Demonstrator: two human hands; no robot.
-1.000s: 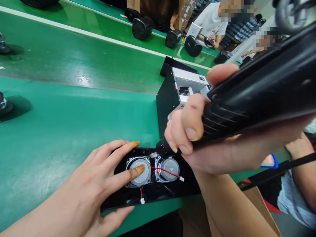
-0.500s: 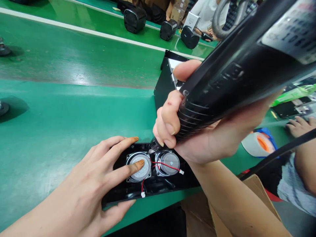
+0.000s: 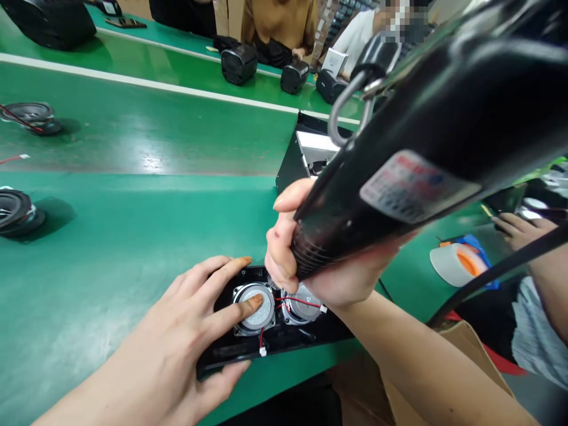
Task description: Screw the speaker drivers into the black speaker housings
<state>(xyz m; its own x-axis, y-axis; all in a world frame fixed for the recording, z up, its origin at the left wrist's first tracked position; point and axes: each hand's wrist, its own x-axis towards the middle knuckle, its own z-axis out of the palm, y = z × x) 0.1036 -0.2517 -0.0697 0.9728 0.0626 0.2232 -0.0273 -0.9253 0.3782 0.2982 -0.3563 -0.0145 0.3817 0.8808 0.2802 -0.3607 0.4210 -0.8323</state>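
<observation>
Right hand (image 3: 339,287) gripping a black power screwdriver (image 3: 377,195) aimed at the far side of a black speaker panel (image 3: 288,341).
The tool's long axis slants down from upper right to lower left, across the panel's length, its nose mostly hidden by the fingers near the gap between the left driver (image 3: 262,319) and right driver (image 3: 302,312); contact cannot be told. The left hand (image 3: 190,325), spread open, spans the panel's left end: one fingertip on the left driver, thumb at the near side. The right hand is nearer the right driver. The panel lies roughly along the near edge of the bench (image 3: 155,231).
</observation>
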